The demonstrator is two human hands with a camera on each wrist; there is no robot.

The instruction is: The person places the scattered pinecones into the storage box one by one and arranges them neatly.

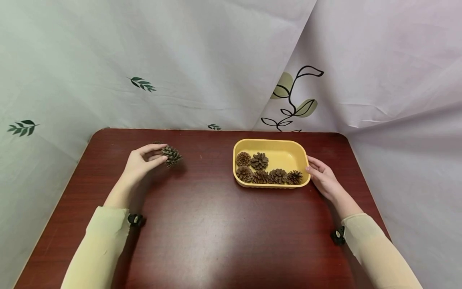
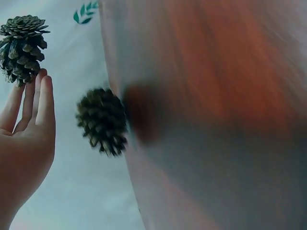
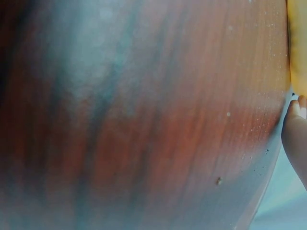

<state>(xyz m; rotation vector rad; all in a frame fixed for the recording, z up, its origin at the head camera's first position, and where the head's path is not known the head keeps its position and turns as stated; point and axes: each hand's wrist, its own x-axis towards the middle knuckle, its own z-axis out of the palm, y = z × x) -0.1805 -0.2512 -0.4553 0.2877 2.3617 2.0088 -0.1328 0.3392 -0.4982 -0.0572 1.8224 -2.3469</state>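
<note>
My left hand point(image 1: 143, 160) pinches a pine cone point(image 1: 171, 155) between thumb and fingers, above the left part of the table. The held pine cone point(image 2: 23, 50) also appears at the upper left of the left wrist view. A second pine cone point(image 2: 101, 121) is near it; in the head view it is mostly hidden behind the hand. My right hand point(image 1: 325, 178) holds the right end of a yellow plastic basin point(image 1: 270, 186), thumb at the rim and fingers along the outer wall. Several pine cones point(image 1: 259, 161) lie in the basin, along its front and left sides.
The dark red wooden table point(image 1: 202, 233) has rounded back corners. White cloth point(image 1: 180, 72) with printed leaves hangs behind it and along both sides. The basin stands at the back, right of the middle.
</note>
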